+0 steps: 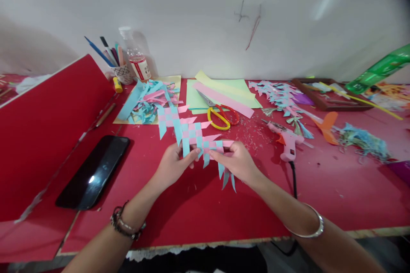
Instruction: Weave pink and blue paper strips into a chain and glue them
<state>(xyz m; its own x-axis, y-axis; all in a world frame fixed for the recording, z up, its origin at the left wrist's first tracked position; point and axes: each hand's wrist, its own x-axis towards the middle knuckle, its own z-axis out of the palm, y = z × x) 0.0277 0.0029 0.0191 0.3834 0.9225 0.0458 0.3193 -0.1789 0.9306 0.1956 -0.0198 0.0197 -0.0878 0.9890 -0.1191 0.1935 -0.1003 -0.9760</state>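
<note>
Both hands grip one woven paper strip [191, 133] of pink and light blue checks, with pointed loose ends along its edges. My left hand [177, 163] pinches it near the middle, thumb on top. Close to its lower right end, my right hand [239, 163] pinches it the same way. The strip is held above the red table and slants from upper left to lower right. Beyond it lie scissors [221, 117] with one yellow and one red handle, their blades over a pink paper strip [224, 99].
Paper scraps [153, 100] are heaped at the back left, near a bottle [139, 62] and pen cup [122, 73]. A phone [94, 172] lies left. To the right are a pink glue gun [288, 141], another woven piece [278, 94] and a brown tray [339, 101].
</note>
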